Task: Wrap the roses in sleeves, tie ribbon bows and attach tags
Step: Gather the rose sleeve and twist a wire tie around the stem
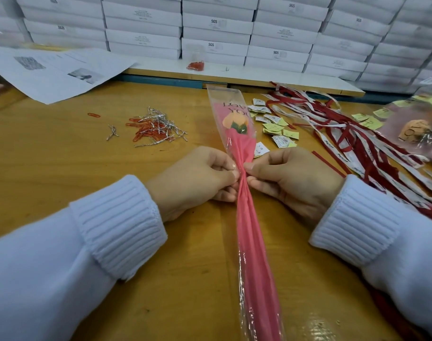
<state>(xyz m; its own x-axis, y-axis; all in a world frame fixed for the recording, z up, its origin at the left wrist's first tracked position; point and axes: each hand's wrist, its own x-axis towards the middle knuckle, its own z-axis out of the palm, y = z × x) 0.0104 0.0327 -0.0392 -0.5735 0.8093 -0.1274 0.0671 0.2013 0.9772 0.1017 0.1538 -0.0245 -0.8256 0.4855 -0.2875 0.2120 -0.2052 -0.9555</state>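
**Left hand and right hand pinch the sleeve at its neck**

Both hands have curled fingers and hold the gathered sleeve from its two sides, just below the rose, in the centre of the frame. Thumb and forefinger of each hand are closed on the pink paper and the clear film. I see no tie or ribbon between them.

The sleeve lies on the wooden table, from the lower centre edge up to the upper centre, with the flower head at the far end. I judge this thing very light and soft. The film looks slippery, the paper will crease easily, and the flower head could be crushed. So I would take hold at the gathered neck, where the hidden stem should give some stiffness, and never on the head.

Silver twist ties lie left of centre, tags are just right of the sleeve, and ribbons are further right.
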